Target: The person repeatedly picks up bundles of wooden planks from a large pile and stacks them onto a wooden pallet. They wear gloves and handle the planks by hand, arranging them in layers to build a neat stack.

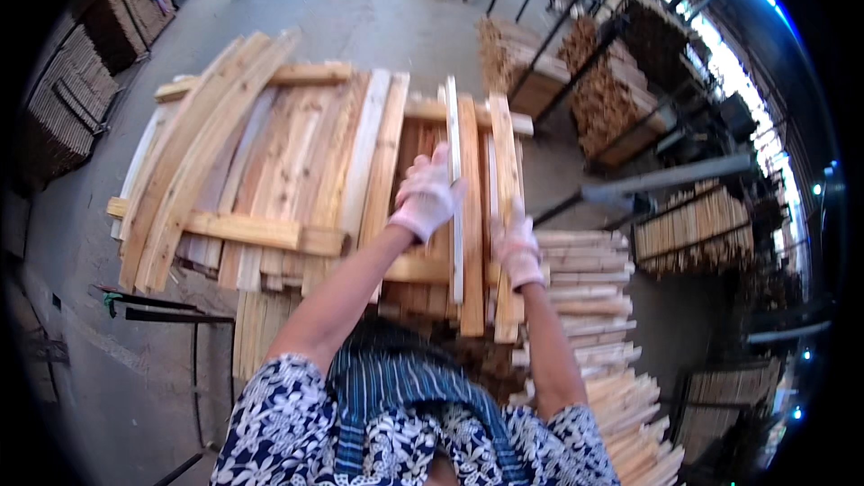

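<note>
My left hand (427, 198), in a pale work glove, is beside a narrow board (455, 247) with a whitish upper face. Its fingers are stretched out and apart, and the thumb side meets the board. Farther right, my right hand (518, 254), also gloved and slightly blurred, straddles a light wooden board (503, 157) at the stack's right side, thumb and fingers on either side of it. Between these two lies a browner board (471, 216). The fingertips of my right hand are partly hidden.
Left of my hands, long boards (297, 153) lie side by side over crosswise battens (243, 227). Curved-looking loose planks (193, 162) rest on top. More stacked boards (585, 283) stand to my right. A metal bar (666, 182) juts in from the right. Two people stand far off.
</note>
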### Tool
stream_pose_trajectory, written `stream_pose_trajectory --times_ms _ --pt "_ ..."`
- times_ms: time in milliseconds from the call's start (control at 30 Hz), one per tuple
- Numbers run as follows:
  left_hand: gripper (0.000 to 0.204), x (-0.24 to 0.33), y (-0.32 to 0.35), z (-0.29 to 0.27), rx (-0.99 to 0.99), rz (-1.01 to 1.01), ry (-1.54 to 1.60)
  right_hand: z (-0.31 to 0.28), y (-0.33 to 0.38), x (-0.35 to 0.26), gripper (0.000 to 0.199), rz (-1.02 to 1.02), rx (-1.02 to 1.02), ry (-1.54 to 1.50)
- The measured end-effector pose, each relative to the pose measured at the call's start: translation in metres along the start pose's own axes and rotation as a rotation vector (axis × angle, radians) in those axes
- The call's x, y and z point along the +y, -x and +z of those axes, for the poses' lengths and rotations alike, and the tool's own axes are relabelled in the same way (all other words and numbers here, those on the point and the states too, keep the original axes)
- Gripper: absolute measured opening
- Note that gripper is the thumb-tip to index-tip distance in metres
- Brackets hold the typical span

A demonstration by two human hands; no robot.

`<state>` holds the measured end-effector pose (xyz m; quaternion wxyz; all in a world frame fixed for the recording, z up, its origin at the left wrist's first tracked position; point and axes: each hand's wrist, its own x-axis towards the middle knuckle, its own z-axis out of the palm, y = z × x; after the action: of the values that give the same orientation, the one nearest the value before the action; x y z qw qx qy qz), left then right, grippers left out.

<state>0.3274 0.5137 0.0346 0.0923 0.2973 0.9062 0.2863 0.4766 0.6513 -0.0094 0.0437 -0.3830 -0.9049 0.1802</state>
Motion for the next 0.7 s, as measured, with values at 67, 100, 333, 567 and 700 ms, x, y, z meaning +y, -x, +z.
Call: stream_pose_trajectory --times_ms 67,100,333,567,700 --pt "0.080 -0.017 -0.016 0.025 -0.247 -0.270 0.466 -0.010 0.001 -0.023 0.067 0.007 -0.069 -0.019" --pt "0.074 -0.011 -0.022 0.039 -0.247 -0.304 0.481 -0.004 -0.005 -0.014 0.070 0.000 -0.027 0.002" --pt "0.067 -0.019 -0.003 -0.032 0.096 -0.069 0.813 0.015 -0.004 -0.056 0.079 -0.071 -0.058 -0.028" --pt "0.076 -0.025 0.024 -0.067 0.122 -0.099 1.110 0.064 0.014 -0.149 0.081 -0.127 -0.262 -0.135" --pt "0.074 -0.014 0.012 -0.022 0.162 0.018 0.902 0.095 -0.004 -0.071 0.063 -0.349 -0.244 -0.311"
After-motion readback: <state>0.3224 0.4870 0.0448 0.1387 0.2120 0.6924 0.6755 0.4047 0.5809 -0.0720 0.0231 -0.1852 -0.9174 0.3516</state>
